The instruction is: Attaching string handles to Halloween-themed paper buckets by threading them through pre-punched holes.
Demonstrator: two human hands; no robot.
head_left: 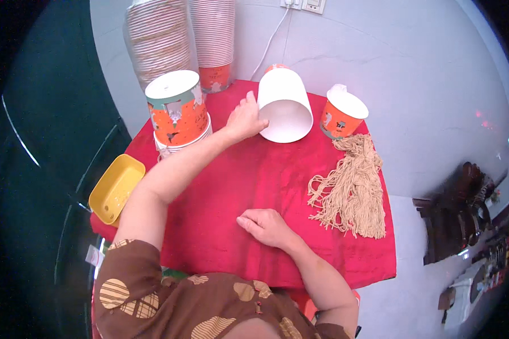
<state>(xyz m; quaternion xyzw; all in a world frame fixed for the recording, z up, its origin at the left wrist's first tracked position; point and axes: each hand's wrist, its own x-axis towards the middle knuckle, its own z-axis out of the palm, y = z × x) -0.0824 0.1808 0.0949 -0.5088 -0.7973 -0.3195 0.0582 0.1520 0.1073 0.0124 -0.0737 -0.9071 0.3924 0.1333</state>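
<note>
My left hand [245, 120] reaches over the table, fingers and thumb apart, right beside a white paper bucket [285, 101]. That bucket lies on its side with its mouth toward me; whether my fingertips touch it I cannot tell. My right hand [266, 227] rests on the red cloth, loosely closed, with nothing seen in it. Left of my left hand, an orange and green printed paper bucket [178, 113] stands with its white end up, set in a white-rimmed one. A smaller orange paper bucket [342, 116], with something white at its rim, stands at the right.
A bundle of tan cord [353, 189] lies on the right of the red tablecloth [220, 209]. At the left edge sits a yellow tray [119, 189] with small bits inside. Tall stacks of nested paper buckets [158, 39] stand at the back by the wall, near a white cable [271, 42].
</note>
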